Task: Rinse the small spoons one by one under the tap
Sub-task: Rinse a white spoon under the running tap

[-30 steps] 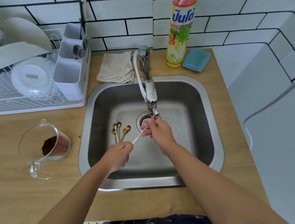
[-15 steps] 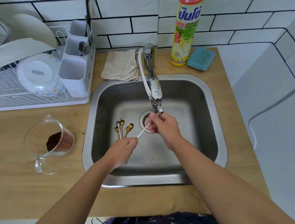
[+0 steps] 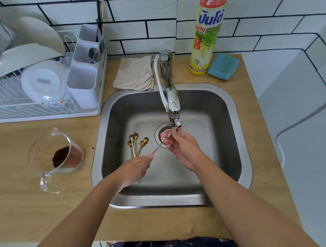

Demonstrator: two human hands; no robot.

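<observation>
Right hand (image 3: 181, 147): fingertips curled round the bowl end of a thin silver small spoon (image 3: 158, 147), rubbing it right under the outlet of the chrome swivel tap (image 3: 172, 103). Left hand (image 3: 134, 169): thumb and fingers pinch the handle end of the same spoon, so the shaft spans the gap between the hands, tilted up toward the tap. Something small pokes out under the left hand, maybe a handle tip; can't tell.

Delta vs a second ago: almost none at the hands. Same two-hand grip, spoon bowl still under the outlet. The view has shifted a little, nothing more. The right fingers look slightly reworked around the bowl, consistent with rubbing. Water stream not resolvable in this view, so flow unconfirmed.

Meaning: still mid-rinse on this one spoon, not yet released.

Remaining work: a cluster of gold and silver small spoons (image 3: 137, 144) lies on the floor of the stainless steel sink (image 3: 233, 106), just left of the round drain (image 3: 161, 132), handles toward the person. Several left, so the task is likely early to midway.

Surroundings: clear plastic measuring jug with dark grounds (image 3: 57, 157) on the wooden counter (image 3: 18, 203) to the left of the sink. White dish rack (image 3: 39, 102) sits beyond it, with a free caddy slot, the probable drop point.
</observation>
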